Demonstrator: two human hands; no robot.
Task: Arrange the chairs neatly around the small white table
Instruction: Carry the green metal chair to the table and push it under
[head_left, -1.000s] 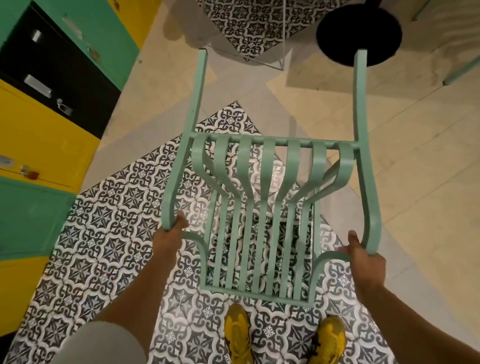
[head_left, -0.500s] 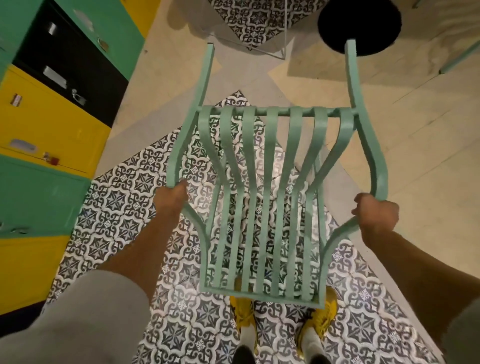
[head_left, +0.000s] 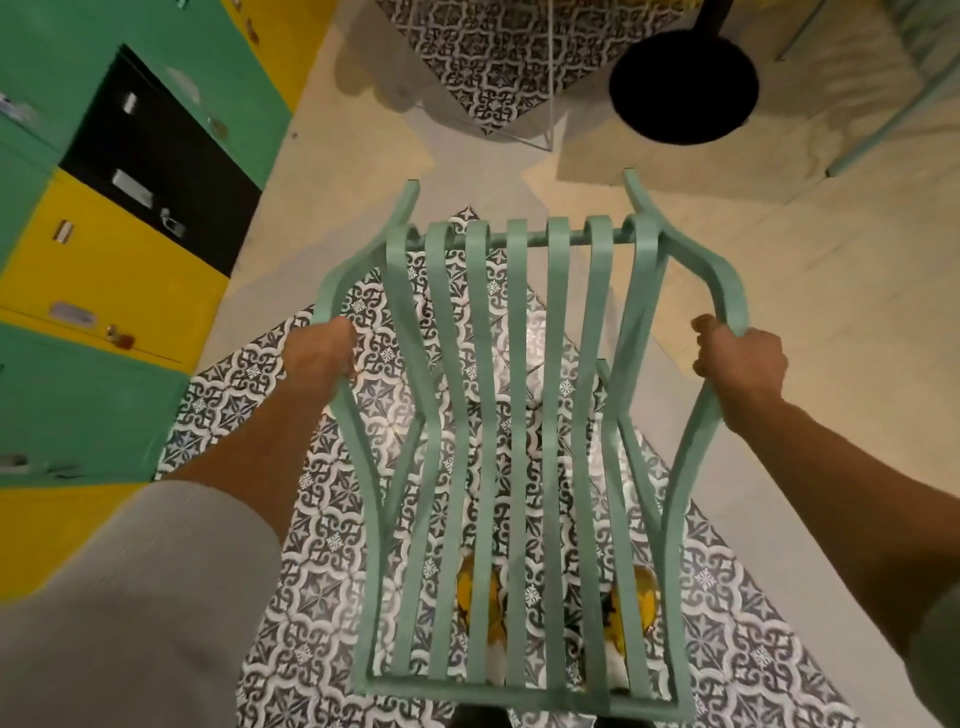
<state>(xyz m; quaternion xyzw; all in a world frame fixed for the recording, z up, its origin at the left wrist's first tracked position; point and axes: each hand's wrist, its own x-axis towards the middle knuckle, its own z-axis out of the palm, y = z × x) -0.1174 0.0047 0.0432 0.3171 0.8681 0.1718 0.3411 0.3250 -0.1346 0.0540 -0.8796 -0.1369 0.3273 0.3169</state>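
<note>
- Spanning the floor under both hands: beige slabs ahead and to the right, black-and-white patterned tiles directly below the hands.
- Lockers out past the left hand, doors in green, yellow and black, small metal latches visible.
- Green slatted metal chair held between the two hands, tipped so its slats run away from the person; looks lifted, floor contact cannot be confirmed.
- Black round base on the floor ahead of the right hand, well apart from the chair; what it carries is cut off by the frame.
- Left hand closed around the chair's left side rail, grey sleeve on that arm.
- Right hand closed around the right side rail, forearm bare.
- Yellow shoes seen through the slats, nearer the body than both hands.
</note>
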